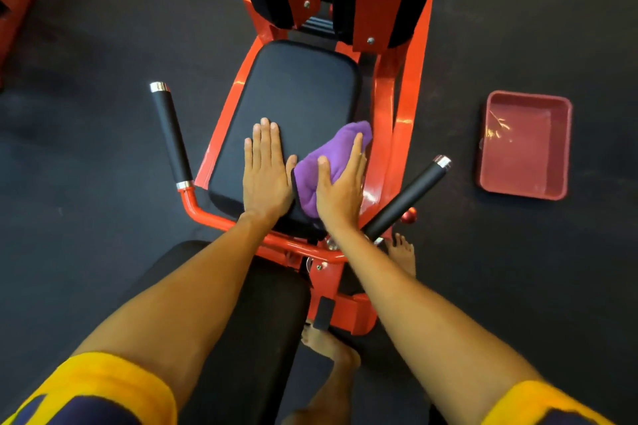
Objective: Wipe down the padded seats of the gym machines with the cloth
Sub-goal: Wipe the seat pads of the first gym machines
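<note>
A: Seat, where?
B: The black padded seat (293,103) is being shown at centre and is being carried by a red frame (400,107).

A: Cloth?
B: The purple cloth (310,169) is being pressed, bunched, onto the seat's edge at 4 o'clock. Its far tip is being let over the edge toward the frame.

A: Right hand?
B: The right hand (341,190) is being laid flat on the cloth with the fingers straight and together. The thumb is being spread out across the purple fabric. No pinch is being made.

A: Left hand?
B: The left hand (266,176) is being pressed palm-down on the bare seat at 7 o'clock, just beside the cloth. The fingers are being held straight and close together, with the thumb angled toward the cloth.

A: Rest, quick.
B: A black handle (171,134) is being shown at 9 o'clock of the seat, and a second handle (407,197) at 5 o'clock. A red tray (493,148) is being seen on the dark floor (103,114) at 3 o'clock, well apart from the frame. Glints are being seen inside it, but what it holds cannot be told. A second black pad (248,314) is being shown at 6 o'clock, under the left forearm. A bare foot (402,254) is being seen on the floor beside the second handle.
</note>
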### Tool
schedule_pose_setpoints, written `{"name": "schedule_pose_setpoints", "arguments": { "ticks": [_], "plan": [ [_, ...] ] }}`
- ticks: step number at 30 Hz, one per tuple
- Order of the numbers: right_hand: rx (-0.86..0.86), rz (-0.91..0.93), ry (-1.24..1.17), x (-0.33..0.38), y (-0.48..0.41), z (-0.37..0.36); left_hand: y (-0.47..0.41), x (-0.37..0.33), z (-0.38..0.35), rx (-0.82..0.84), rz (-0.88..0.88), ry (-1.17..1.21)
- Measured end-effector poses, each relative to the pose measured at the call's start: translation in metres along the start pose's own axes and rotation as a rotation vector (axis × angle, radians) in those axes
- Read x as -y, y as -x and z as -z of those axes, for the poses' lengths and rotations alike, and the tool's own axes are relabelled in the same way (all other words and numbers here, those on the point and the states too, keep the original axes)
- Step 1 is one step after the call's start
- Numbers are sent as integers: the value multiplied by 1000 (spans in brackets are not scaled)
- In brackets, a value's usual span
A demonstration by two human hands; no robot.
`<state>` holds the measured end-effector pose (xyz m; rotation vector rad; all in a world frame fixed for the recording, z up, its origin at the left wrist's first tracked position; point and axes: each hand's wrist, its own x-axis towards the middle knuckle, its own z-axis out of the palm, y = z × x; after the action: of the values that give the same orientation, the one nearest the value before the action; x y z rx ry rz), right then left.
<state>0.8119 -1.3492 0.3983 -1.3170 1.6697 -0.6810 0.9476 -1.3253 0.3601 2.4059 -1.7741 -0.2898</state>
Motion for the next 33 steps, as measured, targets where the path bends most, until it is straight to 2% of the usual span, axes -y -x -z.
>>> {"name": "schedule_pose_setpoints", "arguments": {
  "ticks": [3, 6, 10, 14, 21, 25, 29, 31, 33],
  "plan": [
    [13, -12, -107, 19, -45, 4, 7, 10, 5, -1, -105, 29],
    [-29, -13, -61, 29, -67, 1, 10, 12, 5, 9, -118, 46],
    [-61, 95, 60, -10, 12, -10, 18, 24, 8, 56, -168, 49],
    [-48, 85, 81, -51, 83, -20, 28, 34, 11, 92, -190, 38],
    [-83, 33, -45, 4, -31, -9, 33, 36, 13, 93, -204, 46],
    [-125, 101, 33, -4, -1, -13, 34, 34, 15, 111, -195, 60],
    [6, 175, 54, -54, 75, -10, 38, 32, 18, 149, -152, 70],
    [94, 135, -26, -51, 64, -1, 41, 30, 19, 152, -144, 76],
    [85, 55, -63, -24, 25, 2, 41, 31, 23, 157, -154, 89]
  ]
}}
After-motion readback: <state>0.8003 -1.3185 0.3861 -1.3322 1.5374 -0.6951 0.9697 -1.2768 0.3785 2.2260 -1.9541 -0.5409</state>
